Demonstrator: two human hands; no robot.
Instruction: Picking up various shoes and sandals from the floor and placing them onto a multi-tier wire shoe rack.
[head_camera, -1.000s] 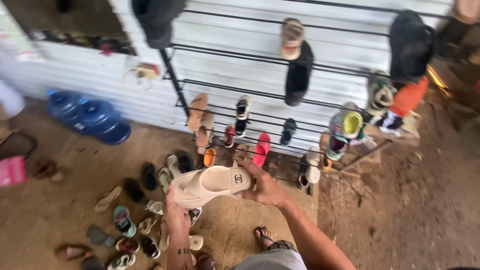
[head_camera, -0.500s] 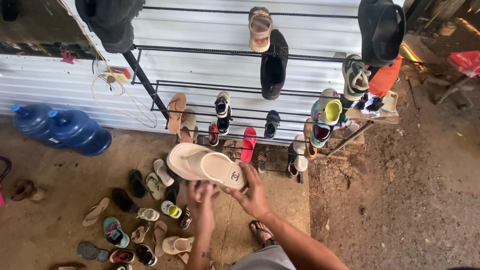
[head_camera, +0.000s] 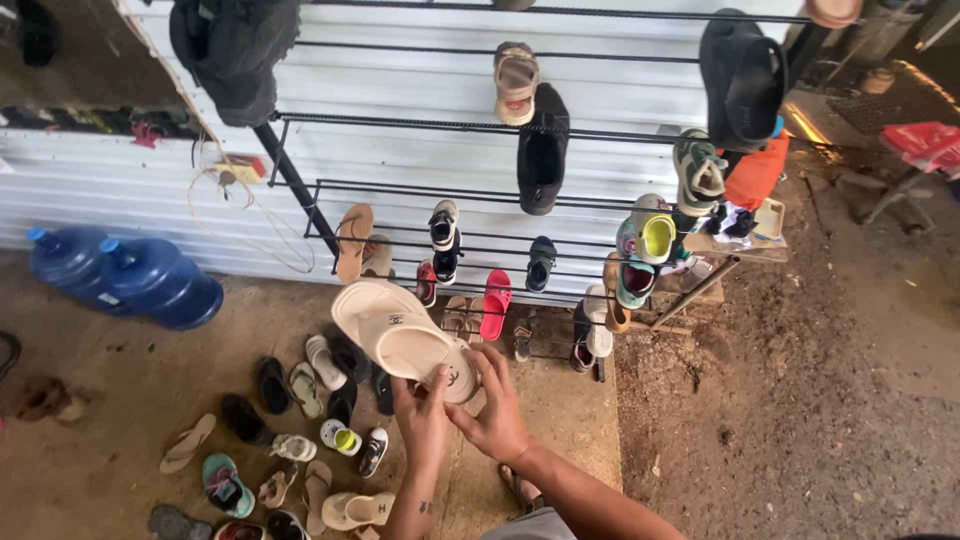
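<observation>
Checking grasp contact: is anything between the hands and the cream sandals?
Nothing visible: the left hand and right hand grip the heel ends of the stacked cream foam sandals directly.

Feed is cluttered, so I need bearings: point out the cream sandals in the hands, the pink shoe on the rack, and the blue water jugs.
cream sandals (head_camera: 385, 325), head view, upper strap area.
pink shoe (head_camera: 495, 303), head view, middle of its body.
blue water jugs (head_camera: 165, 288), head view, side of nearer jug.

— Where are the hands?
— Left hand (head_camera: 422, 415) at six o'clock, fingers curled in a grip. Right hand (head_camera: 492, 408) just beside it toward three, forearm running to five o'clock.
— Touching?
— Thumbs nearly meet.
</observation>
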